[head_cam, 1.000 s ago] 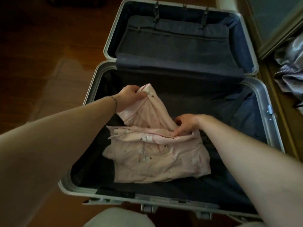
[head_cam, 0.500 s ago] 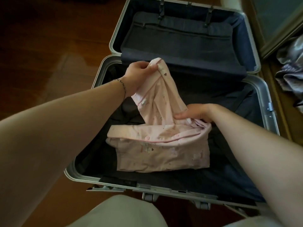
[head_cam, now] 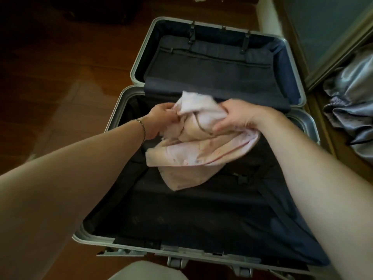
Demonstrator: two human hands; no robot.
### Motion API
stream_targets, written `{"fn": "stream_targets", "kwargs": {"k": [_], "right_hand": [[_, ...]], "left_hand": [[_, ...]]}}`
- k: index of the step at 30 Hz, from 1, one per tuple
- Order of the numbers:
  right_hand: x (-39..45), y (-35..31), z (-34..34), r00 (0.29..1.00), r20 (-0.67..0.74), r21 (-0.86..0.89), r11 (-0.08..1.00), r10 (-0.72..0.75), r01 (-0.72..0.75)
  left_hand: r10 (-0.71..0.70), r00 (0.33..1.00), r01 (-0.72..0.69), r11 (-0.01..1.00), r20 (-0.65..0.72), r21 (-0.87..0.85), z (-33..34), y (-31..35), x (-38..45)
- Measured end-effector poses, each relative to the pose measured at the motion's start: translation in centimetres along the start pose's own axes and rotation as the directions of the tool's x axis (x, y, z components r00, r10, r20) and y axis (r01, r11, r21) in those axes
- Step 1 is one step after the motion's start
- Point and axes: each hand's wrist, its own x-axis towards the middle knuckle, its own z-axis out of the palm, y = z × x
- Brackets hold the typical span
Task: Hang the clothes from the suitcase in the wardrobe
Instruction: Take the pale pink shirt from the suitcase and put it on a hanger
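Note:
An open silver suitcase (head_cam: 121,102) with dark blue lining lies on the floor, its lid tilted back. A pale pink buttoned garment (head_cam: 193,156) hangs bunched above the lower half, clear of the lining. My left hand (head_cam: 161,118) grips its left side. My right hand (head_cam: 236,116) grips the bunched top from the right. A dark cord loops out of the folds between my hands. The lower half of the suitcase shows only dark lining and a strap buckle (head_cam: 241,178).
Dark wooden floor (head_cam: 60,87) spreads to the left. A wardrobe door frame (head_cam: 339,53) stands at the upper right, with shiny grey fabric (head_cam: 351,102) heaped at its base. My light-clothed knee (head_cam: 147,271) sits at the bottom edge.
Both hands have lifted the pink garment off the suitcase lining and gathered it into a bunch; my right hand moved up to grip the top beside my left.

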Motion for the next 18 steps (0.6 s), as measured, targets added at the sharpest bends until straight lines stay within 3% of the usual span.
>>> {"fn": "stream_targets", "kwargs": {"k": [1,2,4,6,7,9,11,14,18], "right_hand": [[0.3,-0.1,0.5,0.992,0.124,-0.083,0.997,0.000,0.010],[0.8,0.3,1.5,0.961,0.272,-0.124,0.992,0.042,-0.008],[1.6,1.8,3.5,0.876,0.450,-0.133,0.983,0.174,-0.127],[1.5,3.4,5.2,0.872,0.431,-0.030,0.969,0.234,-0.246],[1.4,4.4,5.8,0.906,0.348,0.038,0.963,0.239,-0.268],[1.4,6.2,6.8,0.960,0.116,0.084,0.960,0.255,-0.265],[1.5,7.1,7.6,0.959,-0.051,0.088,0.958,0.277,-0.272],[2.3,5.9,8.4,0.958,-0.091,0.114,0.959,0.270,-0.259],[3.5,2.5,9.4,0.993,-0.055,-0.192,0.975,0.101,-0.110]], "left_hand": [[0.054,0.998,-0.043,0.974,-0.041,0.223,0.0,0.1,-0.4],[0.098,0.995,-0.083,0.884,-0.010,0.460,0.1,-0.1,-0.8],[0.042,0.989,-0.139,0.620,0.145,0.772,0.2,-0.9,-1.3],[-0.120,0.968,-0.151,0.419,0.220,0.895,0.5,-1.8,-2.0],[-0.182,0.952,-0.164,0.375,0.246,0.912,0.6,-2.3,-2.0],[-0.281,0.909,-0.197,0.362,0.308,0.911,1.1,-3.1,-1.9],[-0.372,0.859,-0.216,0.358,0.351,0.908,1.3,-3.5,-1.9],[-0.484,0.804,-0.089,0.478,0.347,0.874,1.0,-3.3,-1.4],[-0.325,0.926,0.146,0.776,0.191,0.614,0.6,-3.0,-0.8]]}}
